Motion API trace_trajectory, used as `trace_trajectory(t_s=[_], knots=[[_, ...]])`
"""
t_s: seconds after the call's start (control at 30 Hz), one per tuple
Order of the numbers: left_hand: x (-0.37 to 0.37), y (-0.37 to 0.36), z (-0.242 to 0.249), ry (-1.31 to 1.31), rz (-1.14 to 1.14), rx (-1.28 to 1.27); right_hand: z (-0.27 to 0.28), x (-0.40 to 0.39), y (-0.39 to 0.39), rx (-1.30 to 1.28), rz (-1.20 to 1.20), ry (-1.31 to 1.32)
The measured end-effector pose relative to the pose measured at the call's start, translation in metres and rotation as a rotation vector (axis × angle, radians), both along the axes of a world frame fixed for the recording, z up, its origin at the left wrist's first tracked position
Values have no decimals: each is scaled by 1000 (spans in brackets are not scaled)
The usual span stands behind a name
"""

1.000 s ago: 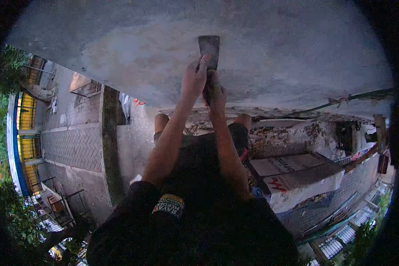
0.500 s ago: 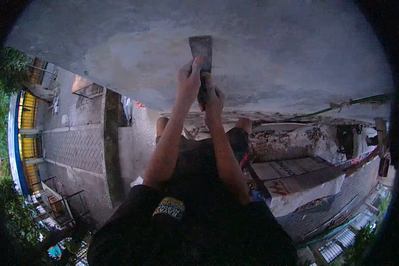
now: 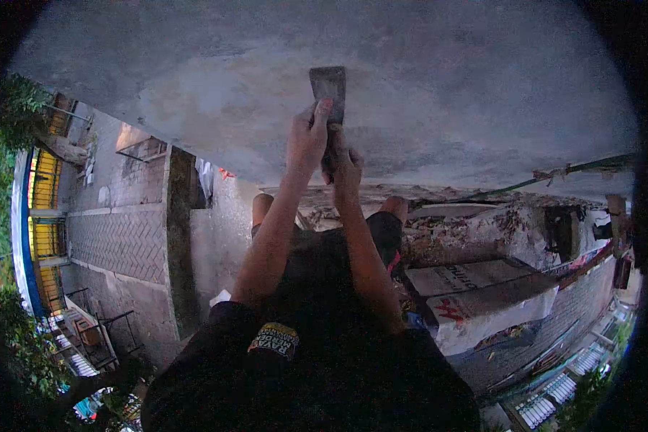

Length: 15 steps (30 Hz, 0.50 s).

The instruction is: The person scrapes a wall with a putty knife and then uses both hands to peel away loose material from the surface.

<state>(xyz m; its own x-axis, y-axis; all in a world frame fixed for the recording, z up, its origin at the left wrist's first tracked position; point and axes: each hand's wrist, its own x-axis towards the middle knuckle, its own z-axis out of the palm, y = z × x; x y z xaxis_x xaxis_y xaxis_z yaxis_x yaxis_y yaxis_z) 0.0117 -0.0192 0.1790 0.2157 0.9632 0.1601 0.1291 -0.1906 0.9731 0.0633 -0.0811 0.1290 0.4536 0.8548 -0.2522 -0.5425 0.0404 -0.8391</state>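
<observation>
A putty knife [image 3: 328, 83] with a dark, wide blade lies against the pale grey wall [image 3: 230, 101], its blade pointing away from me. My left hand [image 3: 308, 140] is closed on it, with the thumb pressed on the lower blade near the handle. Lower down, my right hand [image 3: 347, 164] wraps round the dark handle. Both forearms reach out from dark sleeves. Around the blade the wall surface is blotchy, with lighter, yellowish patches. Whether the blade's edge touches the wall all along cannot be made out.
Below the wall on the right lie rubble and a large printed cardboard box [image 3: 482, 284]. A green pole [image 3: 554, 174] runs along the wall's lower right. On the left are a paved yard [image 3: 119, 241], a low wall [image 3: 182, 245] and a yellow fence [image 3: 45, 216]. My knees show beneath my arms.
The putty knife and both hands have shifted slightly toward me along the wall. Both hands keep their hold on it.
</observation>
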Motion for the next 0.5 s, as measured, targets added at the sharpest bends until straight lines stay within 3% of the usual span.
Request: trace_trajectory(t_s=[0.1, 0.5], knots=[[-3, -2, 11, 94, 31, 34, 2, -5, 3, -26, -22, 40], [-4, 4, -7, -35, -1, 17, -8, -5, 2, 79, -7, 18]])
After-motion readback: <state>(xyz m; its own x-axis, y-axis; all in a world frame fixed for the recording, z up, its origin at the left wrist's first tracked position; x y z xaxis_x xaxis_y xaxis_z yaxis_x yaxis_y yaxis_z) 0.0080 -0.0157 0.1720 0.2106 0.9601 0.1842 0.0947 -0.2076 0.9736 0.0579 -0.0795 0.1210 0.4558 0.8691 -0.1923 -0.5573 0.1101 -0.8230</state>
